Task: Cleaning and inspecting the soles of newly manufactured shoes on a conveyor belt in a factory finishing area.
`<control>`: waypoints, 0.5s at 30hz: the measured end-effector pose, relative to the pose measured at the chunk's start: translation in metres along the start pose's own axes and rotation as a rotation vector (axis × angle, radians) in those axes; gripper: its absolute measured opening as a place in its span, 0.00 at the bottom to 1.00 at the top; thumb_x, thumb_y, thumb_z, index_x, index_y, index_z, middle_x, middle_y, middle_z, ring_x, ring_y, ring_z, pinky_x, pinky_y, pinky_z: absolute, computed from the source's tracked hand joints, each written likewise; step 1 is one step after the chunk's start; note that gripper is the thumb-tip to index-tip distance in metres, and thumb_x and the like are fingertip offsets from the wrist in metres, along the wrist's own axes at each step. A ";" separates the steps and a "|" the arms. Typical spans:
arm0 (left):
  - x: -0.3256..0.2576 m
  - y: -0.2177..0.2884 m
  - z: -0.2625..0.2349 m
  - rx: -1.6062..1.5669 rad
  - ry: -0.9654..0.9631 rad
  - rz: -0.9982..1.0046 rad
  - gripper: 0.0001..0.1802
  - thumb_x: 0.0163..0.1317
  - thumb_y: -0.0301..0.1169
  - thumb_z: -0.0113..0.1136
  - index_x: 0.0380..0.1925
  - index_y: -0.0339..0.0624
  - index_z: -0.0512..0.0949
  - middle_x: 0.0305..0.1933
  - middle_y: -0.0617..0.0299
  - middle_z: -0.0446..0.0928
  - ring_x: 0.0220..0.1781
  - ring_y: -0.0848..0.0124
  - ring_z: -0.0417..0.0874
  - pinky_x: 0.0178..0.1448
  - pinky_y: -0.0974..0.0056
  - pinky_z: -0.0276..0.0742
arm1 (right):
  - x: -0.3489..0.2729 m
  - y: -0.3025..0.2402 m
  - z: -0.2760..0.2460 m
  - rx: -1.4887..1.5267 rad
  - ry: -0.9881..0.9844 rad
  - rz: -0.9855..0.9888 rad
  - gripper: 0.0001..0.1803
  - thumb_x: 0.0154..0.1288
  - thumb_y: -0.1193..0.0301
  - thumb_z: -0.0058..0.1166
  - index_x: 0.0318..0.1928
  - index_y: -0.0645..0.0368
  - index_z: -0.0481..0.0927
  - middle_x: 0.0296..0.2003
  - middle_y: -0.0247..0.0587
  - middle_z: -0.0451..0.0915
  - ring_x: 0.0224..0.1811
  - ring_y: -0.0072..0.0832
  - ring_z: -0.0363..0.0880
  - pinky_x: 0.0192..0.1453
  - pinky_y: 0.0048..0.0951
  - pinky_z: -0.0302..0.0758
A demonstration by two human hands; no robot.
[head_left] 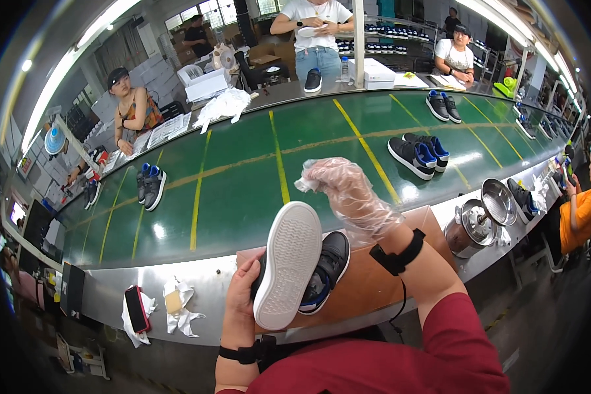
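My left hand (245,284) grips a black sneaker (287,266) by its side, tilted up so its white textured sole shows. The mate, a black sneaker (335,260) with a blue lining and white sole edge, rests just right of it on a brown board (374,279). Over the edge of the green belt, my right hand (348,194) is raised in a loose clear plastic glove, apart from both shoes. Its fingers are bent together around something pale at the tips; the crinkled glove hides what it is.
The green conveyor belt (243,190) carries several sneaker pairs, one pair (419,156) ahead to the right. A metal pot (469,226) with a tilted dish stands right on the bench. Left lie a phone (136,308) and a yellowish block (173,303) on white cloths. Co-workers sit and stand beyond.
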State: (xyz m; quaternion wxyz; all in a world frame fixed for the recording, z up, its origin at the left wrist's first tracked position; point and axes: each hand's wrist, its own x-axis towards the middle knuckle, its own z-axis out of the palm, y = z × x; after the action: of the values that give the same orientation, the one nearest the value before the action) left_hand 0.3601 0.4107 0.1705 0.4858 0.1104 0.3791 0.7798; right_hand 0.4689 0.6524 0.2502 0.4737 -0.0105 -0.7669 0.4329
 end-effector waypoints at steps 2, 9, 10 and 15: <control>0.003 0.004 0.011 0.004 0.009 -0.016 0.18 0.66 0.27 0.53 0.55 0.32 0.72 0.49 0.52 0.79 0.48 0.65 0.82 0.53 0.61 0.80 | 0.005 -0.019 -0.003 -0.125 -0.060 -0.213 0.07 0.56 0.82 0.56 0.36 0.62 0.82 0.34 0.44 0.82 0.39 0.36 0.81 0.47 0.34 0.77; 0.024 0.011 0.031 -0.340 -0.016 -0.094 0.16 0.67 0.28 0.50 0.52 0.32 0.72 0.50 0.49 0.78 0.48 0.62 0.82 0.54 0.60 0.80 | -0.079 -0.030 0.022 0.271 -0.129 -0.011 0.15 0.57 0.78 0.55 0.46 0.61 0.80 0.47 0.47 0.78 0.49 0.42 0.77 0.54 0.39 0.73; 0.024 0.013 0.024 -0.347 0.001 -0.067 0.16 0.67 0.28 0.50 0.52 0.32 0.72 0.50 0.49 0.78 0.48 0.62 0.82 0.54 0.60 0.80 | -0.090 -0.050 0.032 0.467 -0.200 0.044 0.17 0.55 0.76 0.57 0.47 0.61 0.80 0.48 0.46 0.79 0.50 0.42 0.77 0.54 0.38 0.73; 0.028 0.016 0.009 -0.359 -0.020 -0.011 0.15 0.68 0.29 0.49 0.50 0.33 0.73 0.49 0.50 0.79 0.48 0.63 0.82 0.54 0.59 0.80 | -0.098 -0.081 0.039 0.043 -0.632 -0.330 0.21 0.54 0.80 0.50 0.50 0.60 0.78 0.50 0.49 0.76 0.52 0.45 0.75 0.57 0.42 0.71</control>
State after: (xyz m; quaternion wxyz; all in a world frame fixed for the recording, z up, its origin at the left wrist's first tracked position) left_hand 0.3402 0.4347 0.1829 0.5056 0.0279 0.2296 0.8312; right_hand 0.5264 0.5345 0.2279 0.2767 0.2579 -0.8575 0.3487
